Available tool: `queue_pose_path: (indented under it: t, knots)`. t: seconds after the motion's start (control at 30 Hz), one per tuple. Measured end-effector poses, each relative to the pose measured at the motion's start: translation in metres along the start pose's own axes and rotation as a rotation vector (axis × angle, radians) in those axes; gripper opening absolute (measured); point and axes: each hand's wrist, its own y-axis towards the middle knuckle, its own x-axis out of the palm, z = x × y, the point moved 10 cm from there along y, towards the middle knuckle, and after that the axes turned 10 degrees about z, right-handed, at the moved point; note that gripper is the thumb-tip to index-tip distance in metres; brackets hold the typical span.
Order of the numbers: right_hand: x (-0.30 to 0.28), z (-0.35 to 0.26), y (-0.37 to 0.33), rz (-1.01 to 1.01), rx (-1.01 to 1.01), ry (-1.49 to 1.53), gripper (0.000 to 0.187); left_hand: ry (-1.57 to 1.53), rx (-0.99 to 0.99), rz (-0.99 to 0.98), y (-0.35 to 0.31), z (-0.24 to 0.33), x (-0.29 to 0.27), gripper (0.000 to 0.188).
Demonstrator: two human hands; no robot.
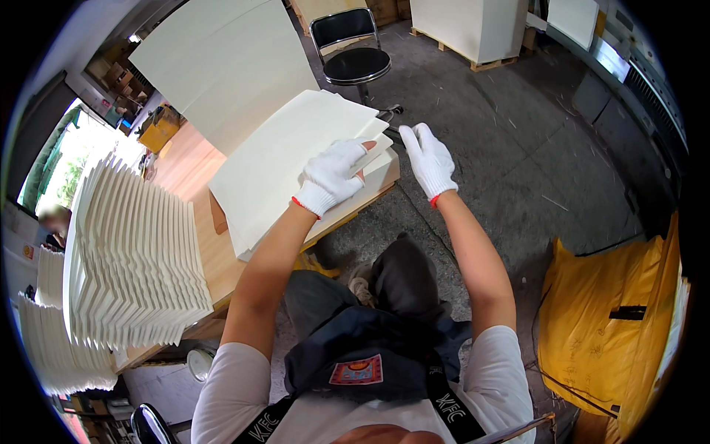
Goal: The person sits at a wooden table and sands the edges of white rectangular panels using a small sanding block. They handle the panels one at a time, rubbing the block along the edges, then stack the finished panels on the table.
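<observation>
Two gloved hands, both in white knit gloves with red cuffs. Left hand (334, 175): fingers spread and laid flat on the near corner of a stack of cream paper sheets (281, 159), pressing on the top sheets rather than closed around them; the count of sheets in this stack cannot be told. Right hand (429, 159): just beside the stack's right corner, fingers curled toward the sheet edges; whether it grips a sheet cannot be told. The stack lies on one wooden table (214, 255), at its right end, its corner overhanging the edge. One fanned pile of folded cream sheets (137, 255) stands on the table's left part, well apart from the hands; too many to count. One larger slab of cream board (222, 63) lies behind the stack. One black chair (353, 55) stands on the grey floor beyond the table. One yellow sack (610, 311) sits to the person's right.
</observation>
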Motion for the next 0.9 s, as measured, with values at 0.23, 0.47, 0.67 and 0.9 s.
queue_pose_path:
  t: [0.23, 0.47, 0.67, 0.9]
  knots:
    - [0.024, -0.024, -0.014, -0.069, -0.491, -0.299, 0.046, 0.138, 0.118, 0.137, -0.009, -0.009, -0.001, 0.032]
    - [0.019, -0.044, -0.018, 0.018, -0.699, -0.314, 0.039, 0.231, -0.082, 0.0, 0.013, -0.04, 0.019, 0.036]
    - [0.017, -0.067, -0.013, 0.048, -0.825, -0.402, 0.035, 0.204, -0.165, -0.036, 0.019, -0.05, 0.025, 0.036]
    - [0.032, -0.04, -0.001, -0.133, -0.22, 0.103, 0.048, 0.002, -0.066, -0.057, 0.007, -0.045, 0.022, 0.035]
